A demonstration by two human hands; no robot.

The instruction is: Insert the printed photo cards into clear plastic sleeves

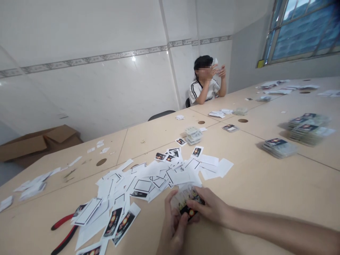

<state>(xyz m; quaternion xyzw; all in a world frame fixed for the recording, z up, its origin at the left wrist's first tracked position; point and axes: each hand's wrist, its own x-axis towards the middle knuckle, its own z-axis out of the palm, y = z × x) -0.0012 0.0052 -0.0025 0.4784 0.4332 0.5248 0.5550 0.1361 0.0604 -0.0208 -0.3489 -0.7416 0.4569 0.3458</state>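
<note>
Both my hands are low at the near table edge. My left hand [174,226] and my right hand [209,207] pinch a small stack of glossy printed cards [187,202] between them. The top card shows a dark design with a bright orange spot. Just beyond the hands spreads a loose pile of white paper offcuts [148,180] with black-bordered prints among them. Cut printed strips [123,226] lie to the left of my left hand, not touching it.
Red-and-black-handled pliers [63,230] lie at the near left. Wrapped card stacks [278,148] sit to the right, beyond a smaller stack [193,135]. Across the pale table [239,184], a seated person [205,81] holds something white. A cardboard box [39,141] stands by the wall.
</note>
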